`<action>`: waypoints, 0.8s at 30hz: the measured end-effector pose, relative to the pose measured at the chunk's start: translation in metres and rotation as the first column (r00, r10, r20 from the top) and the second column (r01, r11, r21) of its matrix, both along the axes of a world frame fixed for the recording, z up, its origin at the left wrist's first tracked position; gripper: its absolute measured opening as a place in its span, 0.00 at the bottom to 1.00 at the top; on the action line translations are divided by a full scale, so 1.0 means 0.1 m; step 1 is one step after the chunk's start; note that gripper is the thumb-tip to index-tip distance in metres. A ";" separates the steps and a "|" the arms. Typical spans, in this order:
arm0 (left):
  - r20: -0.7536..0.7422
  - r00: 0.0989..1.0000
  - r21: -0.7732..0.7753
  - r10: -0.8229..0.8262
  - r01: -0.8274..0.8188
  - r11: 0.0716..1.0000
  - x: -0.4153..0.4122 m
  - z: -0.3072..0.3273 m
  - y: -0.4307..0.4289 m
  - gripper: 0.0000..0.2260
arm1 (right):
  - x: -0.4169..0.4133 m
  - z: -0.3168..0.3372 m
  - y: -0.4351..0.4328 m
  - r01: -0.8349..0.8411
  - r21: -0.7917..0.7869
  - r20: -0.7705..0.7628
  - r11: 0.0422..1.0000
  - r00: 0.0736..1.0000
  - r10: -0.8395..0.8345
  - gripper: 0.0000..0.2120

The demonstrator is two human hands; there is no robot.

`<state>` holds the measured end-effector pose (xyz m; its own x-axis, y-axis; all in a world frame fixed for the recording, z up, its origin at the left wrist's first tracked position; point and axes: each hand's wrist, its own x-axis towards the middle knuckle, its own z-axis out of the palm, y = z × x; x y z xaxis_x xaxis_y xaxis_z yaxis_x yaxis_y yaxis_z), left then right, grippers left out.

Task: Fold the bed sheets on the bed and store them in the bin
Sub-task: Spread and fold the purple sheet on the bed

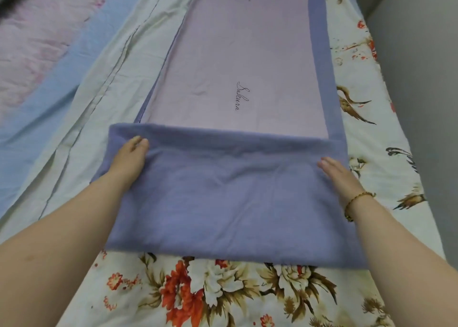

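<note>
My feed bright enough, light soft and even, source I cannot place. No hard shadows; I see only faint shade along folded edge of purple sheet [223, 197] and beside left hand [131, 158]. No glare anywhere. Wide-angle stretch strong: forearms balloon toward bottom corners, right edge of floral cover [247, 297] slants and bows. Centre fairly sharp, script on lilac panel [241, 96] traceable; overall slight softness, fine weave smeared. Top left corner blurred, grey wall [421, 54] at right duller than bedding
</note>
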<state>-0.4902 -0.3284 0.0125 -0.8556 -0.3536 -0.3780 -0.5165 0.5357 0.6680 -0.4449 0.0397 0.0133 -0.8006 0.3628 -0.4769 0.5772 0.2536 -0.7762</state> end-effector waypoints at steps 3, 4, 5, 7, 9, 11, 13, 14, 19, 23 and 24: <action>0.071 0.988 -0.151 -0.140 0.149 0.977 -0.01 -0.30 -0.19 0.23 | 0.02 -0.26 0.11 -0.224 0.221 0.171 0.949 0.967 0.188 0.23; 0.089 0.981 -0.196 -0.174 0.189 0.962 -0.01 -0.37 -0.23 0.24 | 0.04 -0.34 0.13 -0.284 0.291 0.231 0.914 0.947 0.221 0.23; 0.107 0.974 -0.238 -0.198 0.218 0.946 -0.02 -0.43 -0.27 0.24 | 0.05 -0.42 0.13 -0.340 0.356 0.283 0.870 0.927 0.246 0.24; 0.120 0.971 -0.306 -0.207 0.235 0.923 -0.06 -0.52 -0.33 0.25 | 0.07 -0.52 0.13 -0.374 0.467 0.378 0.801 0.904 0.201 0.27; 0.104 0.981 -0.342 -0.162 0.188 0.921 -0.12 -0.59 -0.39 0.27 | 0.07 -0.57 0.12 -0.274 0.580 0.358 0.767 0.932 0.062 0.29; 0.058 0.996 -0.337 -0.068 0.084 0.938 -0.19 -0.65 -0.46 0.30 | 0.03 -0.62 0.13 -0.091 0.607 0.252 0.790 0.964 -0.083 0.30; 0.000 1.000 -0.316 0.026 -0.024 0.948 -0.29 -0.69 -0.52 0.32 | -0.02 -0.66 0.16 0.060 0.590 0.177 0.805 0.963 -0.201 0.34; -0.016 0.997 -0.300 0.074 -0.076 0.951 -0.35 -0.70 -0.54 0.33 | -0.05 -0.69 0.19 0.117 0.594 0.144 0.796 0.958 -0.249 0.35; -0.086 0.955 -0.094 0.285 -0.293 0.952 -0.66 -0.75 -0.62 0.29 | -0.20 -0.74 0.35 0.318 0.457 0.010 0.831 0.932 -0.362 0.27; -0.176 0.932 -0.066 0.317 -0.332 0.941 -0.76 -0.82 -0.63 0.19 | -0.25 -0.76 0.43 0.323 0.448 -0.099 0.834 0.945 -0.313 0.19; -0.200 0.935 -0.095 0.293 -0.316 0.944 -0.77 -0.84 -0.64 0.19 | -0.25 -0.74 0.42 0.332 0.469 -0.124 0.818 0.942 -0.311 0.17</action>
